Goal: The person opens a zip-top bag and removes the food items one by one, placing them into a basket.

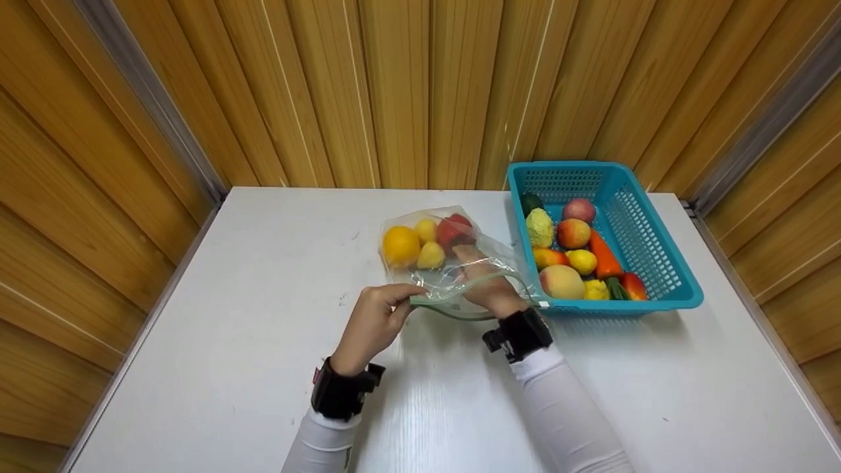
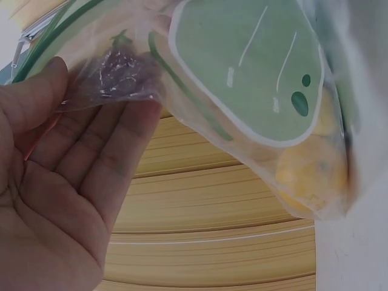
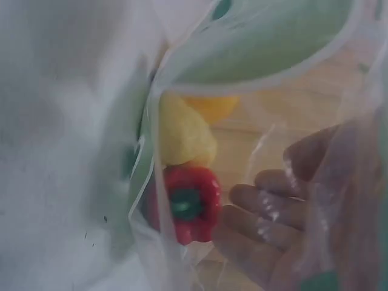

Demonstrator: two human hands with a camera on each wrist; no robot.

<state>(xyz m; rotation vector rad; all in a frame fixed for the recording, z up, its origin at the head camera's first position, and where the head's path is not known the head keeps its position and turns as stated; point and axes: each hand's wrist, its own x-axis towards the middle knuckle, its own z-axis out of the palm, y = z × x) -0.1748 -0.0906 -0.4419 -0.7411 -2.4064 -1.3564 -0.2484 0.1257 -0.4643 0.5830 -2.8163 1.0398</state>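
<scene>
A clear zip bag (image 1: 410, 213) with green print (image 2: 242, 73) lies on the table and holds an orange (image 1: 401, 246), a red bell pepper (image 1: 454, 231) and two yellow fruits (image 1: 431, 255). My left hand (image 1: 376, 323) pinches the green-edged mouth of the bag between thumb and fingers. Through that mouth reaches my right hand (image 1: 485, 284), inside the bag beside the bell pepper. In the right wrist view its fingers (image 3: 267, 206) are loosely extended, and the pepper's green stem end faces them. The fingers grip nothing there.
Right of the bag stands a teal basket (image 1: 667, 263) with several fruits and vegetables, among them a carrot (image 1: 604, 255), a peach (image 1: 562, 282) and a lemon (image 1: 582, 261). Wood-patterned panels (image 1: 394, 92) rise behind the white table (image 1: 263, 295).
</scene>
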